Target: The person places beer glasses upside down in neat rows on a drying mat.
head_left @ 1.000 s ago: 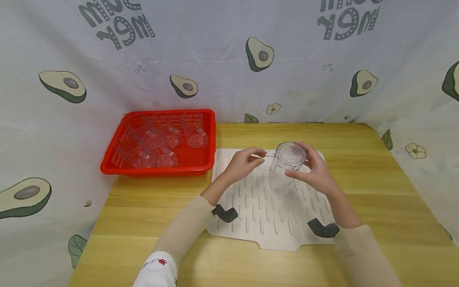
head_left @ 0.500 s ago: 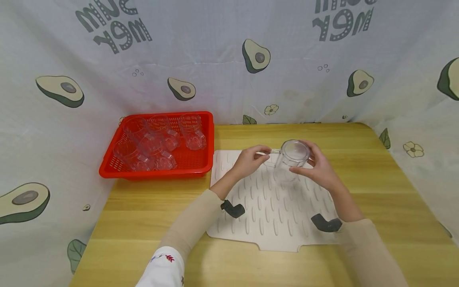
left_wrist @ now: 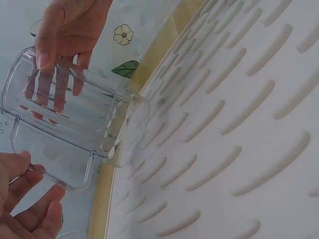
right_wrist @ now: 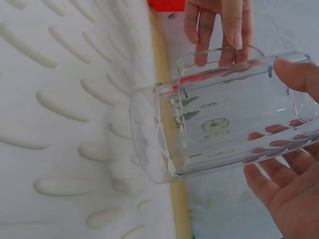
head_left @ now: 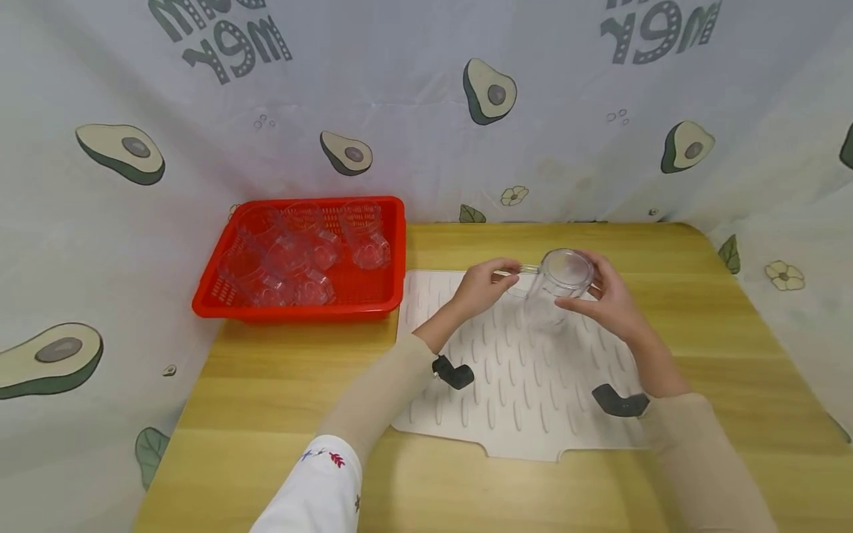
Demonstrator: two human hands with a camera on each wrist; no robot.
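A clear plastic mug (head_left: 548,300) is held upside down over the white ridged mat (head_left: 493,418), its wide rim facing down, close over the ridges in both wrist views. My left hand (head_left: 485,287) pinches the mug's handle (left_wrist: 55,180) between thumb and fingers. Around the body near the raised base, my right hand (head_left: 611,300) grips with the thumb on the near side and the fingers on the far side. Those fingers (right_wrist: 279,174) show through the clear wall in the right wrist view.
A red basket (head_left: 300,311) at the back left holds several more clear mugs (head_left: 366,240), lying tilted together. The mat lies on a wooden table (head_left: 286,414). Behind it hangs a curtain (head_left: 413,89) printed with avocados.
Both hands have carried the mug to the right and a little toward the back of the mat. The grips look the same. The head view has shifted slightly.
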